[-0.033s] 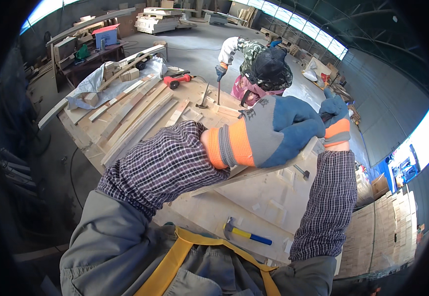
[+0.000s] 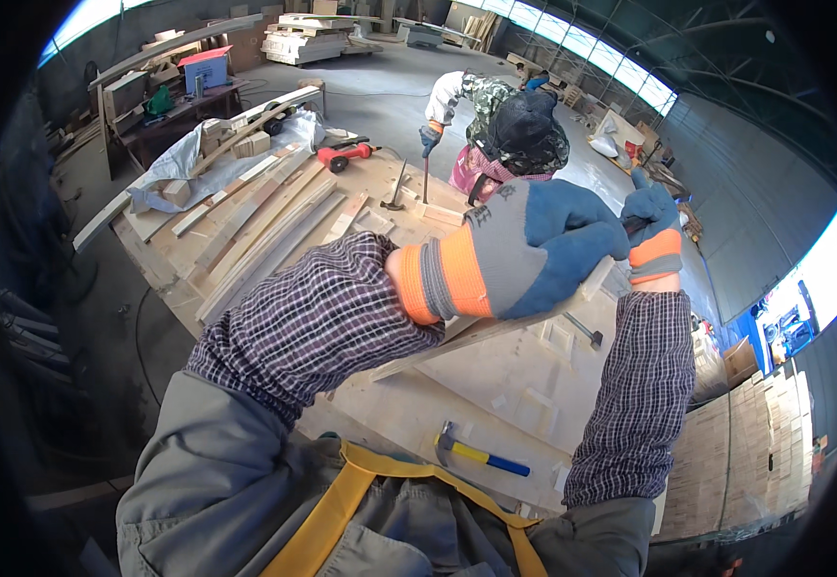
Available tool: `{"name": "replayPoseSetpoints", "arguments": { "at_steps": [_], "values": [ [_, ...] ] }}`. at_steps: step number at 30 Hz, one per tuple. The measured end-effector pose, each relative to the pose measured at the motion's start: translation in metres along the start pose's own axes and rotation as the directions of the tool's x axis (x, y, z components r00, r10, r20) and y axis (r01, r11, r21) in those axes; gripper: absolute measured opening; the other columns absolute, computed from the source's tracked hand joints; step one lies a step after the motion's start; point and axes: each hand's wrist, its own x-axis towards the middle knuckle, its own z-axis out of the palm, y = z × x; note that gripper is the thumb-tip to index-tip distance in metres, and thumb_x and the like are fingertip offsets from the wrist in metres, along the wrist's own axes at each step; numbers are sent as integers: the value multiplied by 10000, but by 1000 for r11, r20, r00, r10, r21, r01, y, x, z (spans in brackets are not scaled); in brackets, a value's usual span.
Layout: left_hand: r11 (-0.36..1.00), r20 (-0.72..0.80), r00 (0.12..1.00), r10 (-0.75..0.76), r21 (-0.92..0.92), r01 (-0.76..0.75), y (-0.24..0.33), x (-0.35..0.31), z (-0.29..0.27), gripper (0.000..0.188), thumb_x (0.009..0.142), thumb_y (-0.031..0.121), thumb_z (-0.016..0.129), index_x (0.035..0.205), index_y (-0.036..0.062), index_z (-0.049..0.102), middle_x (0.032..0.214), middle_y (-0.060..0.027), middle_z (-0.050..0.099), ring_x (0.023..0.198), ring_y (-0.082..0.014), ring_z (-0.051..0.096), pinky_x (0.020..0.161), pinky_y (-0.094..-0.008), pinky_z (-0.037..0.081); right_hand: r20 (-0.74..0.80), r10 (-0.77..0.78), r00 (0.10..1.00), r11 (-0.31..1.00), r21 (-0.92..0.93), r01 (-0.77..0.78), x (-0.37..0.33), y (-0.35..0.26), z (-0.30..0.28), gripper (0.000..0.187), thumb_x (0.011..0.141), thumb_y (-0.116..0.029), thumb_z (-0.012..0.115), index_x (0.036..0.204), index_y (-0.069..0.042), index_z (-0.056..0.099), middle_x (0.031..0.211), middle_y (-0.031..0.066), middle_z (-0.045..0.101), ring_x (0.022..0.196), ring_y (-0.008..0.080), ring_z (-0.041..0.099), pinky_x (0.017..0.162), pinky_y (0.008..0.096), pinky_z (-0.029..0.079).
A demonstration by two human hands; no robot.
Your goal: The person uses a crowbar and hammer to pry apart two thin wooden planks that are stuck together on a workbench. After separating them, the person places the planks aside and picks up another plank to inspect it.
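1. I have the left hand [image 2: 548, 252], in a grey-and-blue glove with orange cuff, curled over a long pale wooden strip [image 2: 495, 331]; grip hidden, can't tell.
2. Right hand [image 2: 651, 213], matching glove, just beside it; can't tell what it's clamped on.
3. Strip slants across the pale wooden tabletop [image 2: 418, 399].
4. Nearer my view: claw hammer [image 2: 486, 456], yellow-and-blue handle.
5. Beyond: person [image 2: 519, 125] in dark cap.

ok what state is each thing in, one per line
left hand: gloved, fingers bent
right hand: gloved, grip partly hidden
wooden board: partly covered
yellow-blue hammer: lying unheld
red power tool: lying unheld
long planks: lying side by side
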Motion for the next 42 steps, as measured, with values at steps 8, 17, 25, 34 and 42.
{"name": "replayPoseSetpoints", "arguments": {
  "at_steps": [8,17,25,34,42],
  "values": [
    [1000,-62,998,-16,-3,16,-17,2,-15,214,864,109,488,967,32,659,952,-109,652,850,-193,625,789,-291,499,-82,-231,970,968,84,238,-25,25,-13,494,864,-54,505,1329,25,358,553,-58,315,458,51,335,442,189,334],
    [858,-199,961,191,510,-65,-47,-7,-55,183,837,46,522,978,58,638,949,-83,645,793,-201,649,695,-278,532,-453,-603,656,797,-326,508,-98,17,-214,208,889,-252,542,1012,-102,618,546,3,485,487,173,477,525,308,450],
    [767,-455,827,-330,382,516,-122,29,-59,290,915,286,440,948,53,608,863,-129,620,812,-234,611,706,-322,490,-241,-499,832,853,-309,421,-181,52,-159,418,972,-384,419,904,-20,613,468,-43,302,386,78,260,384,247,264],
    [773,-372,843,-389,365,518,-160,66,-26,606,939,546,347,930,-8,593,810,-242,602,732,-363,554,757,-404,453,209,-387,898,893,-159,422,-175,59,7,484,1007,-342,325,933,49,601,462,-7,347,377,98,297,367,272,314],
    [866,-283,930,-233,374,331,-153,68,-13,454,969,403,384,1024,11,607,931,-218,640,855,-359,601,807,-361,465,809,-401,429,669,-61,740,-148,27,90,582,1019,-396,240,961,41,619,479,7,422,370,88,350,353,244,316]
  ]
}}
